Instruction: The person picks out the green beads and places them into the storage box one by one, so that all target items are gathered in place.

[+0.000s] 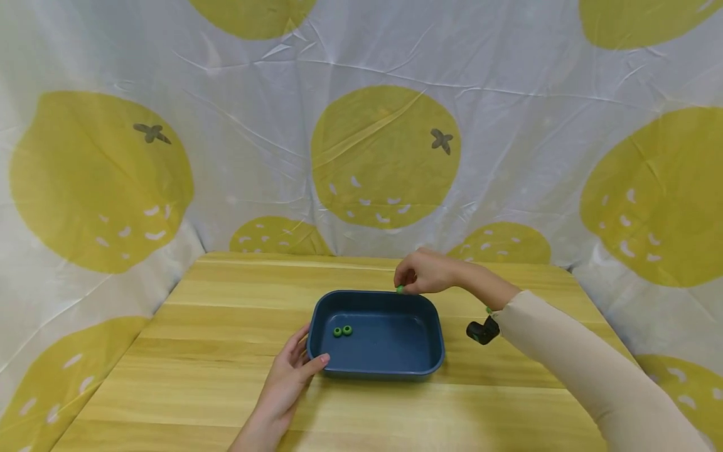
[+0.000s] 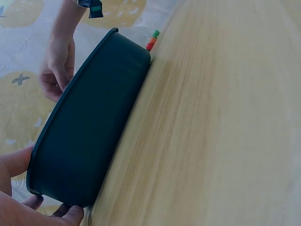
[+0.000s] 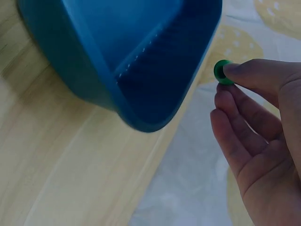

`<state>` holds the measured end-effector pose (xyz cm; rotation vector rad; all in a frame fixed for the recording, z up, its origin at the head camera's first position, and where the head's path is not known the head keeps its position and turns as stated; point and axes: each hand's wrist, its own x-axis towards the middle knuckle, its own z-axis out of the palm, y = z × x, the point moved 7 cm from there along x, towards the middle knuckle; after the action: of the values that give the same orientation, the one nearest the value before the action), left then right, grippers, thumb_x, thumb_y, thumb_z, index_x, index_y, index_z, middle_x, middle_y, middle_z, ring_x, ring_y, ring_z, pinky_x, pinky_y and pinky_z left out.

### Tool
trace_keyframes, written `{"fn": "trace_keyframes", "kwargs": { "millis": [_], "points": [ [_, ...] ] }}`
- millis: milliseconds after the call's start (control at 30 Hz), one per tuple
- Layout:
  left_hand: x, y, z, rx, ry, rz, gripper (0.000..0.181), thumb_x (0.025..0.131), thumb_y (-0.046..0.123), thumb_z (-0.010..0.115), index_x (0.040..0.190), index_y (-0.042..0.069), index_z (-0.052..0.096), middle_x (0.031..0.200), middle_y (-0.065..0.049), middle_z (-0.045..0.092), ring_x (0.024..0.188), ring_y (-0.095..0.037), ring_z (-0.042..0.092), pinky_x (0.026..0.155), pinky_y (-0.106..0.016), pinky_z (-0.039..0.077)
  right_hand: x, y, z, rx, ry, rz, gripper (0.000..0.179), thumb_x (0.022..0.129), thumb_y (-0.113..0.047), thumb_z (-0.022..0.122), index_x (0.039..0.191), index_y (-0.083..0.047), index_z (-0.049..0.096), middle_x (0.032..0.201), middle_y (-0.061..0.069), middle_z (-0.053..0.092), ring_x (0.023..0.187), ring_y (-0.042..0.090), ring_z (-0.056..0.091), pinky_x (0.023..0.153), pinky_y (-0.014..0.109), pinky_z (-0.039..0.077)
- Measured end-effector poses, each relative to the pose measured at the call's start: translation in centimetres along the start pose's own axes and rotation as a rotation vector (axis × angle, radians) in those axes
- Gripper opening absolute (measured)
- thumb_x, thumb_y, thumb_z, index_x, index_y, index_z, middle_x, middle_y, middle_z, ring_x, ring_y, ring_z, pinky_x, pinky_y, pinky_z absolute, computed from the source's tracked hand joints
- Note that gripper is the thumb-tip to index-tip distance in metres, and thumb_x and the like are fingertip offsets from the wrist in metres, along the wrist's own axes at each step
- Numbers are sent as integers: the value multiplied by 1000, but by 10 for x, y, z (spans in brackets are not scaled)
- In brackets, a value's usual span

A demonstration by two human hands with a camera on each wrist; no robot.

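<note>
A dark blue rectangular plastic tub point(image 1: 390, 345) stands on the table, with two green beads point(image 1: 342, 331) on its floor near the left side. My left hand point(image 1: 288, 373) holds the tub's left end, thumb over the rim and fingers along the outer wall. Over the far rim, right of its middle, my right hand point(image 1: 429, 271) pinches a green bead point(image 3: 224, 72) between thumb and fingertips. That bead's dark hole shows in the right wrist view. Beyond the tub in the left wrist view are several green, orange and red beads point(image 2: 153, 40).
The light wooden table point(image 1: 226, 351) carries the tub. Behind it hangs a white cloth point(image 1: 508, 144) printed with yellow fruit. A small black device point(image 1: 482, 331) is fixed at the right wrist, below the beige sleeve point(image 1: 582, 370).
</note>
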<state>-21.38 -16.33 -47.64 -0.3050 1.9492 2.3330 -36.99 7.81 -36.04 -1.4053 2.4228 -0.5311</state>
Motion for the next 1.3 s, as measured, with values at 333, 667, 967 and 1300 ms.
{"fn": "trace_keyframes", "kwargs": {
  "millis": [333, 667, 967, 1300],
  "points": [
    [0, 2, 0, -11, -5, -1, 76, 93, -2, 74, 159, 7, 37, 157, -23, 41, 137, -37, 46, 94, -28, 51, 29, -13, 9, -16, -50, -40, 10, 97, -11, 73, 105, -9, 77, 97, -6, 72, 86, 7, 68, 81, 27, 56],
    [0, 3, 1, 3, -6, 7, 77, 92, 0, 75, 159, 7, 37, 157, -24, 40, 138, -39, 45, 96, -30, 51, 61, -36, 22, -47, -83, -75, 12, 97, -11, 73, 107, -9, 78, 98, -6, 73, 88, 6, 68, 83, 26, 54],
    [-1, 4, 3, -5, -11, 6, 77, 93, 0, 74, 159, 6, 36, 157, -25, 40, 137, -39, 45, 94, -28, 51, 76, -50, 29, -77, -73, -103, 21, 96, -11, 73, 116, -3, 75, 103, 2, 75, 93, 11, 68, 86, 25, 53],
    [-3, 3, 1, -2, -9, 13, 77, 93, -1, 75, 159, 5, 36, 156, -26, 41, 136, -39, 46, 94, -27, 51, 57, -34, 22, -47, -48, -54, 20, 95, -10, 73, 114, -3, 75, 100, -2, 73, 92, 11, 68, 86, 28, 54]
  ]
}}
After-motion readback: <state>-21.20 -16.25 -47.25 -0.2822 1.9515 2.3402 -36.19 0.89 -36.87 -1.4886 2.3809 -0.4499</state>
